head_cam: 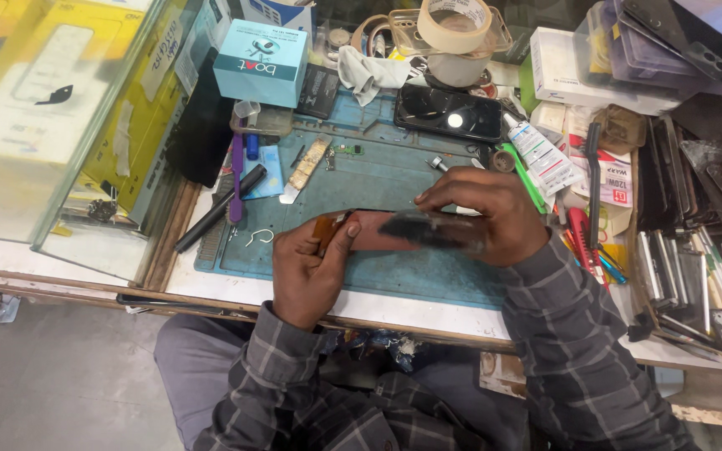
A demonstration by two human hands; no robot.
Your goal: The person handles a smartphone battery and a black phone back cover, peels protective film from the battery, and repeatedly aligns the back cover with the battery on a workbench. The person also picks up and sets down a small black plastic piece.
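My left hand (pixel 311 271) & right hand (pixel 486 219) both grip an opened phone (pixel 394 230), fingers curled round its ends, held just above the blue repair mat (pixel 378 179) on the desk (pixel 211 288).

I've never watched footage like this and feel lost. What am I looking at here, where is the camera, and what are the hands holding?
The one picture comes from a camera worn on a person's head, looking down at their own two bare hands over a cluttered workbench. The left hand and the right hand hold an opened phone between them, above a blue work mat. Around it lie another dark phone, a roll of tape, a white tube, a light blue box and a black pen.
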